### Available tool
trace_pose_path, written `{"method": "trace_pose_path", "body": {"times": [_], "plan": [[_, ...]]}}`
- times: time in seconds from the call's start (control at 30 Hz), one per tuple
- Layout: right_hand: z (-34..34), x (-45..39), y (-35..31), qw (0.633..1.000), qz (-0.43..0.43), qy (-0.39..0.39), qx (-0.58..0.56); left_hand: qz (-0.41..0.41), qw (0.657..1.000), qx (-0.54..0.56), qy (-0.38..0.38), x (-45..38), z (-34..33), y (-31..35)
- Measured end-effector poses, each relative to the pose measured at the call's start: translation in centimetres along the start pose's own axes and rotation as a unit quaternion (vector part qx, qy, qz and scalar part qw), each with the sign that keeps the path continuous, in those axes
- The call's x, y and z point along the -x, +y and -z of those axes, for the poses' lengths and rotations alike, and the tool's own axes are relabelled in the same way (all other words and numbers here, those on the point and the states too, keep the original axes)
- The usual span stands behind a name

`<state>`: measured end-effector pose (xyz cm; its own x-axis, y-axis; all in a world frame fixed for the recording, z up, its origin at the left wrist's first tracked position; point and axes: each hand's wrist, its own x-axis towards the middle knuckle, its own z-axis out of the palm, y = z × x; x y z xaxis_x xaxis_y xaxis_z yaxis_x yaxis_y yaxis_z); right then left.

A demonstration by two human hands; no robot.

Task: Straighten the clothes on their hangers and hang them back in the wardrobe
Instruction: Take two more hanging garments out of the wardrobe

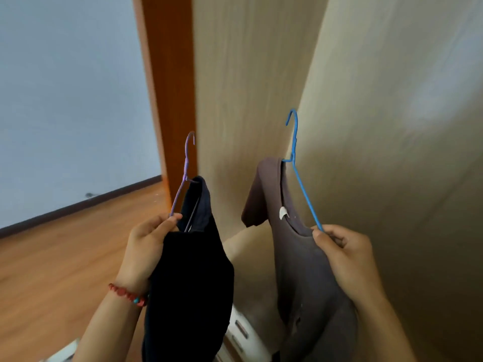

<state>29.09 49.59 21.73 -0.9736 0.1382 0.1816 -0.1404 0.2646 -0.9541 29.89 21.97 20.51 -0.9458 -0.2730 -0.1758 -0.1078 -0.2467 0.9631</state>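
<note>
Hands | left hand (146,246) grip clamped on purple hanger (183,176), right hand (347,254) on blue hanger (300,178) | brown T-shirt (308,270) slipped toward 9 o'clock: recentre before hanging.

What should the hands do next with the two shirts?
Probably pull the brownish shirt square onto its blue hanger first: one hanger arm sticks out bare, pinched by the right hand. The left hand holds the dark shirt and its purple hanger.

Single head-worn camera looking forward and down, sitting close over both raised hands, facing the pale wardrobe panel (261,87), wood floor (65,252) showing left.
</note>
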Motion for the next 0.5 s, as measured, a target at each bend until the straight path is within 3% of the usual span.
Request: {"method": "trace_pose_path", "body": {"times": [0.2, 0.5], "plan": [[-3.6, -0.1, -1.7, 0.994, 0.045, -0.095, -0.021, -0.032, 0.993, -0.020, 0.109, 4.2, 6.2, 1.0], [-5.8, -0.3, -3.6, 0.983, 0.079, -0.164, -0.013, -0.084, 0.964, -0.014, 0.252, 6.8, 12.9, 1.9]]}}
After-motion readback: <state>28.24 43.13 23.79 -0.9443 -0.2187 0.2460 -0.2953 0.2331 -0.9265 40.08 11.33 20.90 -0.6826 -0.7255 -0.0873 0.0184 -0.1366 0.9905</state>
